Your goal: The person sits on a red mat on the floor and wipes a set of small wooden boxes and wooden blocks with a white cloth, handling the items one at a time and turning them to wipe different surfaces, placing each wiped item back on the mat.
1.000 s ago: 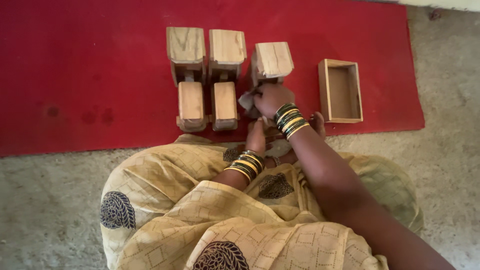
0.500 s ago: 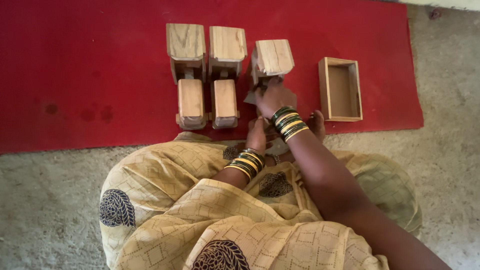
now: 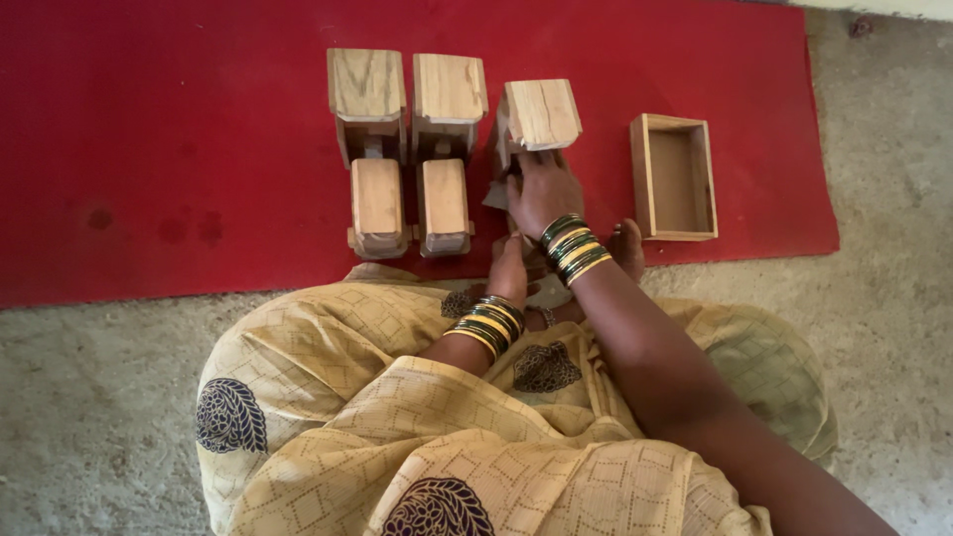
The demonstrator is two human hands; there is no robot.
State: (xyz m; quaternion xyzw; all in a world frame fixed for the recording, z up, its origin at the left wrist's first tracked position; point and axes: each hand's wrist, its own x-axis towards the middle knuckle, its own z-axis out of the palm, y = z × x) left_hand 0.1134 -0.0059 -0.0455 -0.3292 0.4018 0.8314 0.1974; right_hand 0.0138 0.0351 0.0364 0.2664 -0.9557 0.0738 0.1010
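Note:
Three light wooden toy pieces stand in a row on the red mat (image 3: pixel 179 129). The left one (image 3: pixel 369 149) and the middle one (image 3: pixel 447 149) each have a big block and a smaller rounded block in front. My right hand (image 3: pixel 541 191), with green and gold bangles, presses on the lower part of the third piece (image 3: pixel 539 114), which is tilted. A small grey sheet (image 3: pixel 493 196) shows at its fingers. My left hand (image 3: pixel 510 268) lies just below, partly under the right wrist, its fingers hidden.
An open wooden box (image 3: pixel 643 179) lies on the mat right of my hands. My bare foot (image 3: pixel 627 248) rests at the mat's front edge. Yellow patterned cloth (image 3: pixel 397 417) covers my lap. Grey concrete floor (image 3: pixel 89 397) surrounds the mat.
My right hand has shifted slightly up against the third wooden piece. The other pieces and the box have not moved.

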